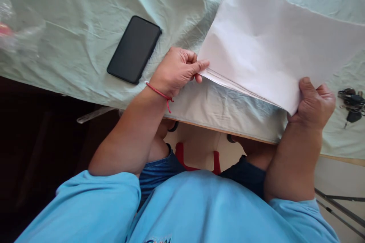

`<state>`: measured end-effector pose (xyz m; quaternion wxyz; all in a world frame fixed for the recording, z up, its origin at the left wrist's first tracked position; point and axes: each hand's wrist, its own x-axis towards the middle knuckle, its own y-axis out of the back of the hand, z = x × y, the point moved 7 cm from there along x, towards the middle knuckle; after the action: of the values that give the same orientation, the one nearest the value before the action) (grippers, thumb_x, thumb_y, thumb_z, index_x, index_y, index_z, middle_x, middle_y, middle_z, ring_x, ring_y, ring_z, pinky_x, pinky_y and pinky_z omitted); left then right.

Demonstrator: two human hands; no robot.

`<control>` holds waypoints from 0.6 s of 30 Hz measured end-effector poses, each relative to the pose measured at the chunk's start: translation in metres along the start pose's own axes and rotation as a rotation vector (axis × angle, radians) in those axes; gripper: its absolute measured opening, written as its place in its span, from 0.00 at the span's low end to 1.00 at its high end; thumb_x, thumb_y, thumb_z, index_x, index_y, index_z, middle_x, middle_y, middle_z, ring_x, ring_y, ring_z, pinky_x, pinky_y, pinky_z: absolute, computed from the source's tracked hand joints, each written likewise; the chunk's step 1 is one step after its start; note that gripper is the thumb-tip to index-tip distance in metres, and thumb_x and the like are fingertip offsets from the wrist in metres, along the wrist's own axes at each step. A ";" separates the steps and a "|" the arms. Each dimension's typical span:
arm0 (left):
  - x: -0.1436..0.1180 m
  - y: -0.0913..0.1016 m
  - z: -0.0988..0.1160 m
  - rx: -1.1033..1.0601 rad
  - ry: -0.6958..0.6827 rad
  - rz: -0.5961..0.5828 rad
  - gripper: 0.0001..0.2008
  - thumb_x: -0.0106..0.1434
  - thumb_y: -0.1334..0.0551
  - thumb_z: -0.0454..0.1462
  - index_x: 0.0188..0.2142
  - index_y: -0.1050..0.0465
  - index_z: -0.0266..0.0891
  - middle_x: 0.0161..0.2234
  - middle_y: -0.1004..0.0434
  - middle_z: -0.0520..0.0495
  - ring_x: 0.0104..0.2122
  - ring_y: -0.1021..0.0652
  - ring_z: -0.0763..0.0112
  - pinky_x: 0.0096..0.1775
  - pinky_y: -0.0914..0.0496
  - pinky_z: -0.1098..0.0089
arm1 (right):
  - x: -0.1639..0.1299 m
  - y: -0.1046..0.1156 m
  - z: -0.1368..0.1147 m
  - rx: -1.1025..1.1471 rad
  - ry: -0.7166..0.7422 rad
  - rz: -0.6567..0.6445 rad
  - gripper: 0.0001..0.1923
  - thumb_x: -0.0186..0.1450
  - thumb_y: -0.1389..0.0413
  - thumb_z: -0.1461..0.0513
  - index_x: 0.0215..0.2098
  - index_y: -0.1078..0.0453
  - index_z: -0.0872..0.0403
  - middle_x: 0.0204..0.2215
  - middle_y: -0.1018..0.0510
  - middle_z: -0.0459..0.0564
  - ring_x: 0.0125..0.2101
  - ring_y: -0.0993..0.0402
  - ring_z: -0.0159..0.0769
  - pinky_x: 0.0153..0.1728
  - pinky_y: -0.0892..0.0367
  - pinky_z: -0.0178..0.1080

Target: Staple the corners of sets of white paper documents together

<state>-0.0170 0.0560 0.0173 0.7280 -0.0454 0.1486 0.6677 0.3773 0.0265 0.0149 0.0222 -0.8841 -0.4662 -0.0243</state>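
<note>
A stack of white paper sheets (268, 41) is lifted a little above the table, its near edge showing several layers. My left hand (176, 70), with a red string around the wrist, pinches the stack's near left corner between thumb and fingers. My right hand (315, 102) grips the near right corner, thumb on top of the sheets. Both hands hold the stack over the table's near edge.
A pale green wrinkled cloth (76, 26) covers the table. A black phone (134, 49) lies face up left of the paper. A bunch of keys (352, 104) rests at the right edge. Clear plastic (11, 22) sits at the far left. My knees show below.
</note>
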 end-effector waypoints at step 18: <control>0.002 0.007 -0.002 0.029 -0.039 0.073 0.19 0.69 0.26 0.40 0.25 0.31 0.42 0.25 0.33 0.50 0.34 0.23 0.64 0.37 0.25 0.66 | -0.002 -0.003 0.000 -0.034 -0.027 -0.047 0.25 0.48 0.20 0.53 0.33 0.24 0.57 0.39 0.16 0.48 0.37 0.21 0.28 0.43 0.19 0.35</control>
<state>-0.0242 0.0579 0.0157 0.7065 -0.0163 0.1457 0.6923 0.3742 0.0265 0.0144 0.0005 -0.8732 -0.4868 -0.0206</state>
